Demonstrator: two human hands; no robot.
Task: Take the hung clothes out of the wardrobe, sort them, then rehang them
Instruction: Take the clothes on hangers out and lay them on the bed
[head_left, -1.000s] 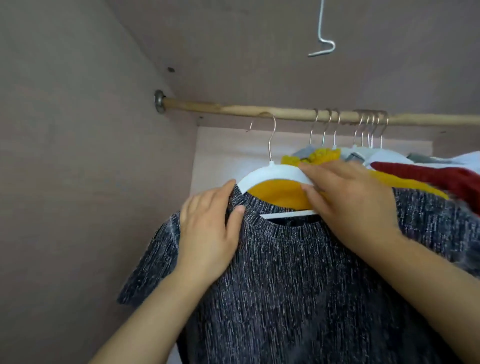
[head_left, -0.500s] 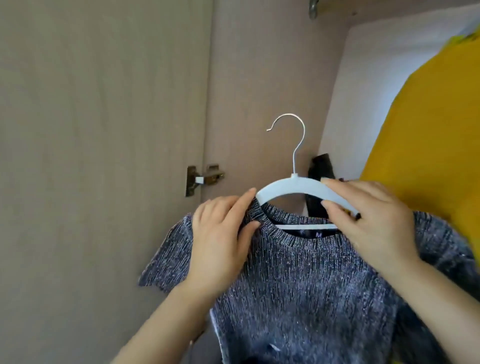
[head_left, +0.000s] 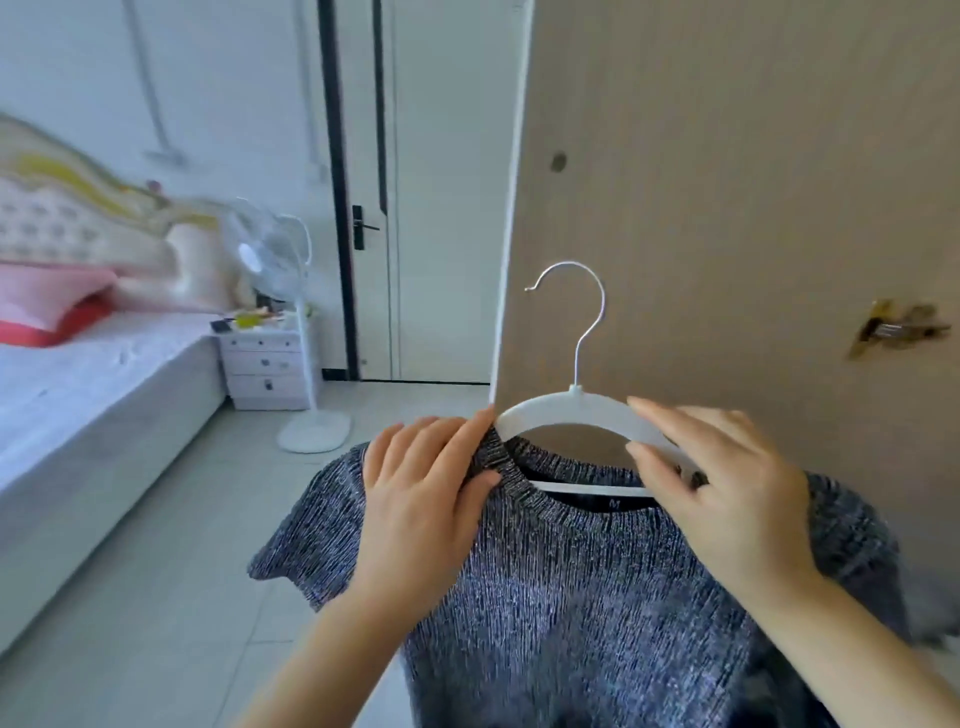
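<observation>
Carried out, sweater (head_left: 597, 597) on hanger (head_left: 571, 406), wardrobe door (head_left: 727, 182) behind, fan (head_left: 270, 249) left

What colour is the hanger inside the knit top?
The hanger is white, seen best in the head view against the grey knit top.

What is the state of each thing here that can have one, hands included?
grey top, hung on the white hanger, held in the air.
white hanger, hook free, catching nothing.
left hand, grips the grey top at the shoulder.
right hand, pinches the white hanger's arm.
wardrobe door, open.
room door, shut.
nightstand drawers, shut.
fan, upright; too blurred to tell if it runs.
</observation>
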